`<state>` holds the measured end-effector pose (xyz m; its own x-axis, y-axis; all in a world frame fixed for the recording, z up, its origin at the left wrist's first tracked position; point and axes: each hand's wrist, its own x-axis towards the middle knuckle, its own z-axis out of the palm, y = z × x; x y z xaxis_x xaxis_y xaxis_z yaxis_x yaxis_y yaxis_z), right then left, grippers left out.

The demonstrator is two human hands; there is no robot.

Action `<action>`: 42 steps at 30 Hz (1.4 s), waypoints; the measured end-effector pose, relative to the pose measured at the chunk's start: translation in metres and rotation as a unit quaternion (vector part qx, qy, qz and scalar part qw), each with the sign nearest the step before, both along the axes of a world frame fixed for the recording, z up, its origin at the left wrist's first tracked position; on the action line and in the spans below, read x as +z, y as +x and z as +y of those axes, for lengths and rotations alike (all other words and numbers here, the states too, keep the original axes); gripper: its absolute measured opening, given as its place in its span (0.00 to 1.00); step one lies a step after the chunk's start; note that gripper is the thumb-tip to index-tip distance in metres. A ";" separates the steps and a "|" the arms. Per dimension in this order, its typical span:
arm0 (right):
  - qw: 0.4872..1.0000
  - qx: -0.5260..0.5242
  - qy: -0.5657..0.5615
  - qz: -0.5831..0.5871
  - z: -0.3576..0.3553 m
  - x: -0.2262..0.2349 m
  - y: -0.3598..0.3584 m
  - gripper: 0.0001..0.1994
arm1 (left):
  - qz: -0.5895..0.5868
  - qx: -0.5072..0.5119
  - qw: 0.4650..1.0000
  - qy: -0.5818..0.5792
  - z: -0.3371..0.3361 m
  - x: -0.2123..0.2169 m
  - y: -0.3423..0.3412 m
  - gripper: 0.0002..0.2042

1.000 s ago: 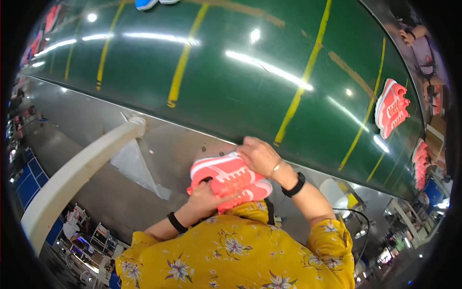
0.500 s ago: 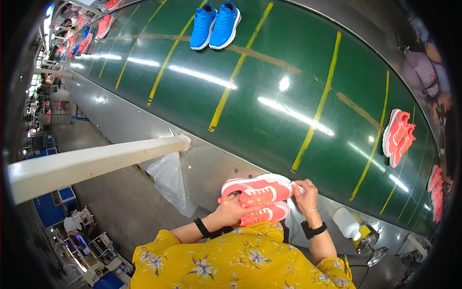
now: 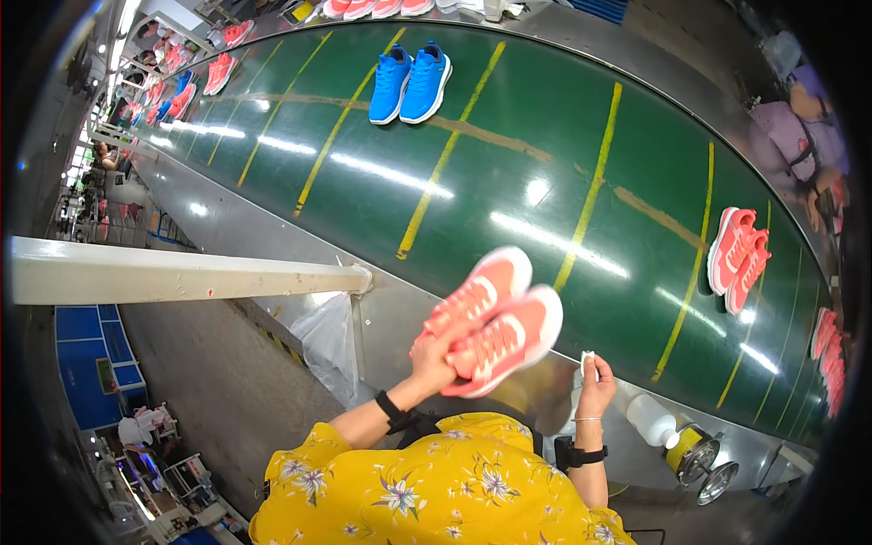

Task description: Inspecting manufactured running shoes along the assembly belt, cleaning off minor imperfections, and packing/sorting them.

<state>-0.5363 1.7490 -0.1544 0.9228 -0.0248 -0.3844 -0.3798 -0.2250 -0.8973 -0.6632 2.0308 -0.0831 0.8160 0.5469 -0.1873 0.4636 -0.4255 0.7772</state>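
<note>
My left hand [image 3: 431, 365] grips a pair of coral sneakers [image 3: 509, 341] by their heel ends, fingers closed around them. The sneakers have white soles and laces. Side by side, they are tilted with their toes toward the upper right, over the near edge of the green conveyor belt [image 3: 513, 204]. To the right of the toes, my right hand [image 3: 596, 392] pinches a small white piece [image 3: 588, 358] between thumb and fingers, apart from the shoes. What that piece is made of is too small to tell.
Blue sneakers [image 3: 411, 86] and another coral pair [image 3: 738, 259] stand on the belt. A pale post [image 3: 191, 270] with a clear plastic bag [image 3: 325, 345] is at my left. A white bottle [image 3: 650, 420] and a metal can [image 3: 692, 450] sit at my right. Someone is across the belt [image 3: 790, 145].
The coral sneakers have risen and swung forward over the belt's edge in my left hand, toes turning away. My right hand has come away from the toe, still pinching the white piece.
</note>
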 end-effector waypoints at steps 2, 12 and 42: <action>0.999 -0.013 0.034 0.010 0.008 0.002 -0.006 0.07 | -0.045 0.051 0.996 -0.063 0.012 -0.018 0.015 0.20; 0.983 0.176 -0.037 -0.027 0.027 -0.001 -0.032 0.06 | -0.215 0.244 0.890 -0.319 0.043 -0.035 0.044 0.13; 0.979 0.194 -0.037 -0.054 0.061 -0.043 -0.008 0.06 | -0.057 0.111 0.988 0.091 0.044 -0.033 0.140 0.20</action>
